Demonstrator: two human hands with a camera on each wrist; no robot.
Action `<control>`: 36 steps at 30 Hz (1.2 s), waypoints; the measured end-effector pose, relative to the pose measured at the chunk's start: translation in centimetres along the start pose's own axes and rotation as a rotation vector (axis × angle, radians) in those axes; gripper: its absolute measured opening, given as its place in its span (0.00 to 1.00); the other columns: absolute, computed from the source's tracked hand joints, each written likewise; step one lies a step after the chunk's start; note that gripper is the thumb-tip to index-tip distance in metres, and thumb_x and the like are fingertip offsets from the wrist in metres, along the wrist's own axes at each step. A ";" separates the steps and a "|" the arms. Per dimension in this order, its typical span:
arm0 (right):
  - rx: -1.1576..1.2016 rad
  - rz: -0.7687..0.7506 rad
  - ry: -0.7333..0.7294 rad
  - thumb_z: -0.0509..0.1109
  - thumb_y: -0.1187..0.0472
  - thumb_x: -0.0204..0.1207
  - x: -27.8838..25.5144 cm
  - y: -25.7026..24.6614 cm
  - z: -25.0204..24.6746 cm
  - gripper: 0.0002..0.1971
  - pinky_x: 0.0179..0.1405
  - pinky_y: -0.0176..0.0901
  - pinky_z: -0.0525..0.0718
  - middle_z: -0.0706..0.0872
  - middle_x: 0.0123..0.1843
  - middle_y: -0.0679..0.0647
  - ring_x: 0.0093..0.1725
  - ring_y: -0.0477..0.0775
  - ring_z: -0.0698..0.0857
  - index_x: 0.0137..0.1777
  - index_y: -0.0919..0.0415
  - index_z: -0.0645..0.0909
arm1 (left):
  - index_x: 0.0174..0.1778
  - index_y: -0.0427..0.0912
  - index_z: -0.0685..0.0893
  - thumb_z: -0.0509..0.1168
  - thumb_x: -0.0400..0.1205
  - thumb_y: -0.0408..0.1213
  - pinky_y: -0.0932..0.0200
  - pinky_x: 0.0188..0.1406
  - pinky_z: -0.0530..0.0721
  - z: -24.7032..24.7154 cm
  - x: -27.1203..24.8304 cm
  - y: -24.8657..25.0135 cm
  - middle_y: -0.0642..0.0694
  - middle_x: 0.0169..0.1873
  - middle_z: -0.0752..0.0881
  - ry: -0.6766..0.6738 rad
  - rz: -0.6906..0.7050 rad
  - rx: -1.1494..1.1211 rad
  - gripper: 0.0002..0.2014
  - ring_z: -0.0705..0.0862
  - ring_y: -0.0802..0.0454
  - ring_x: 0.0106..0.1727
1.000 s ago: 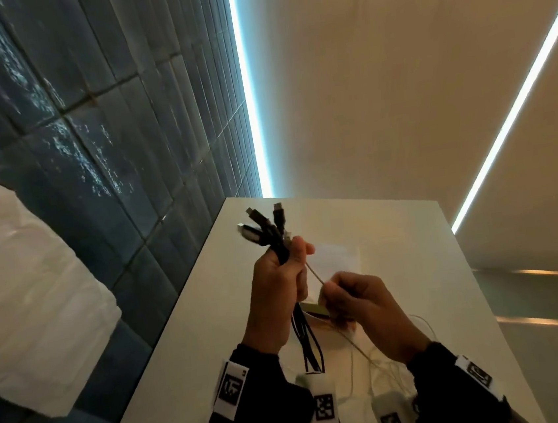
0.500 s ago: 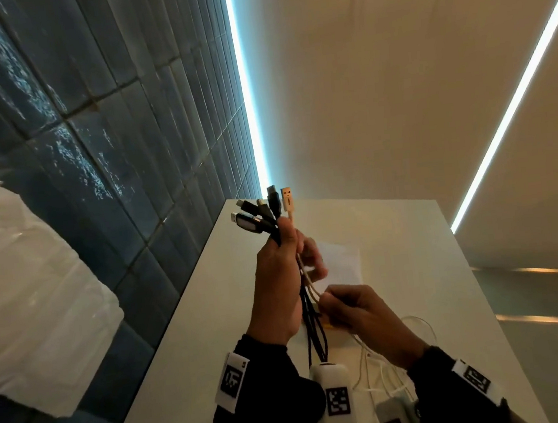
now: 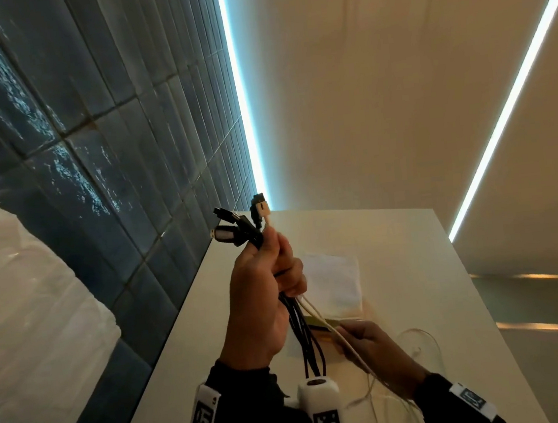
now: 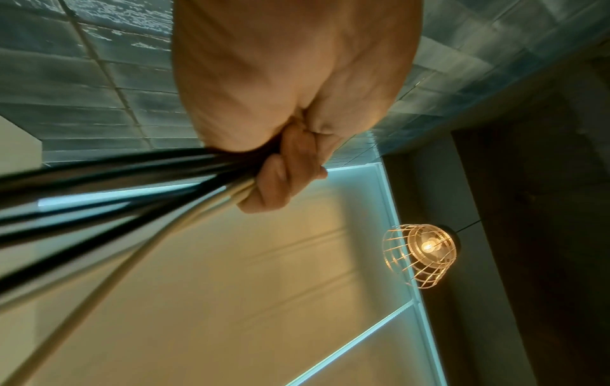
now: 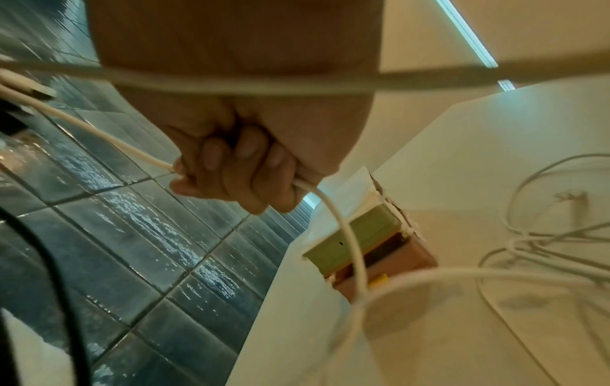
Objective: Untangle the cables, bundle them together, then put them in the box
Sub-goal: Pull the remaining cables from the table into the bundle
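My left hand [image 3: 271,281] is raised above the white table [image 3: 414,266] and grips a bunch of black cables [image 3: 307,342] together with one white cable [image 3: 319,317]; their plugs [image 3: 238,227] fan out above the fist. In the left wrist view the fingers [image 4: 280,180] curl round the black cables [image 4: 115,177]. Lower right, my right hand [image 3: 370,343] grips the same white cable [image 5: 109,141], which runs through its curled fingers [image 5: 231,177] and loops down to the table. The box [image 5: 373,248], green and brown with torn white wrapping, lies on the table just beyond the right hand.
A dark blue tiled wall [image 3: 93,162] runs along the table's left edge. More loose white cable [image 5: 544,235] lies tangled on the table to the right. A white sheet [image 3: 333,284] lies past the box. A lit cage lamp [image 4: 422,250] hangs overhead.
My left hand has risen with the cable bunch, and the white plug now stands among the black ones. My right hand has slid down along the white cable toward the table.
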State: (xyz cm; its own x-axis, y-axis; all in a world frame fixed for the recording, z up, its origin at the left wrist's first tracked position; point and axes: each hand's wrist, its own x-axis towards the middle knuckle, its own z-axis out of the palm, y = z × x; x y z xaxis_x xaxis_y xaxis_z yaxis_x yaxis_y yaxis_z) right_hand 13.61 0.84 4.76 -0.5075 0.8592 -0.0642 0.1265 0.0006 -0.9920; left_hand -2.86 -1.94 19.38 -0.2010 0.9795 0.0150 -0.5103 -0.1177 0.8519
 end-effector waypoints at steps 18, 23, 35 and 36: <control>0.166 0.024 0.234 0.64 0.63 0.84 1.1 -1.3 -2.2 0.13 0.20 0.38 0.60 0.64 0.25 0.54 0.22 0.48 0.61 0.40 0.72 0.78 | 0.33 0.46 0.68 0.53 0.87 0.40 0.66 0.14 0.57 -0.7 0.0 1.7 0.51 0.18 0.65 0.109 0.033 0.042 0.15 0.58 0.58 0.16; 0.312 -0.207 0.081 0.69 0.58 0.78 1.0 -8.2 -1.9 0.17 0.24 0.45 0.53 0.60 0.28 0.61 0.25 0.54 0.56 0.43 0.76 0.76 | 0.37 0.41 0.69 0.50 0.90 0.41 0.57 0.22 0.77 -0.8 -0.2 0.2 0.36 0.29 0.87 0.081 -0.084 0.244 0.15 0.83 0.42 0.25; 0.149 -0.140 -0.097 0.63 0.72 0.82 -0.2 -6.0 -0.6 0.14 0.27 0.23 0.70 0.78 0.24 0.44 0.23 0.35 0.73 0.34 0.68 0.79 | 0.32 0.46 0.70 0.52 0.87 0.42 0.63 0.22 0.64 -0.6 -1.1 1.0 0.44 0.33 0.82 -0.108 0.023 -0.245 0.17 0.62 0.57 0.20; 0.119 -0.125 -0.075 0.63 0.71 0.82 0.0 -5.2 -0.9 0.13 0.28 0.23 0.71 0.78 0.24 0.44 0.24 0.35 0.74 0.34 0.70 0.79 | 0.32 0.45 0.70 0.52 0.87 0.42 0.63 0.22 0.62 -0.6 -1.2 1.1 0.47 0.28 0.78 -0.116 0.023 -0.284 0.16 0.61 0.57 0.20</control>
State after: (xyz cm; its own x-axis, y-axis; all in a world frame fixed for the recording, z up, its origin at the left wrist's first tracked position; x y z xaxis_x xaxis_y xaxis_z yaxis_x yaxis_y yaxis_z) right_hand 13.76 1.31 10.03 -0.5757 0.8156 0.0572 -0.0415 0.0407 -0.9983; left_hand -3.72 -3.33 20.00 -0.1271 0.9862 0.1063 -0.7230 -0.1655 0.6707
